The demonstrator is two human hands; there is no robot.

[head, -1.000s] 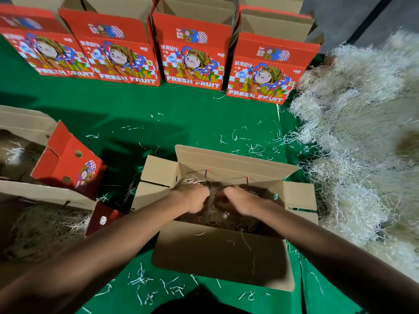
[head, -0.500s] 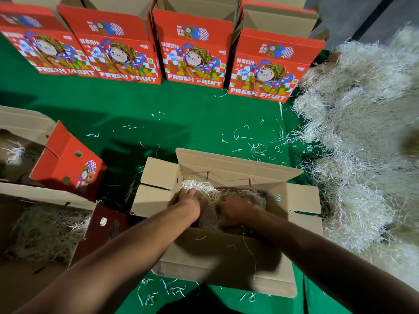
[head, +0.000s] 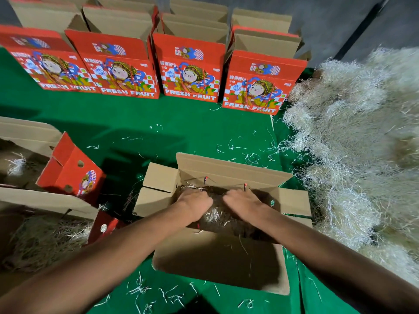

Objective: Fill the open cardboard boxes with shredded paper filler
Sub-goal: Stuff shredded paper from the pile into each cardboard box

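An open cardboard box [head: 217, 257] stands in front of me on the green cloth, its flaps spread out. Shredded paper filler [head: 215, 215] lies inside it, mostly in shadow. My left hand [head: 193, 203] and my right hand [head: 243, 203] are both inside the box, palms down, pressing on the filler side by side. Their fingers are spread flat and I see nothing gripped. A big heap of pale shredded paper [head: 353, 150] lies on the right.
Several red "FRESH FRUIT" boxes [head: 190, 71] stand open in a row at the back. Two open boxes with filler, one [head: 45, 200] nearer me and one [head: 25, 137] behind, lie at the left. Loose paper strands litter the green cloth [head: 181, 130].
Both hands have shifted from bunching the filler near the box's near wall to pressing flat on it deeper inside. The pale tuft seen at the far side is pushed down.
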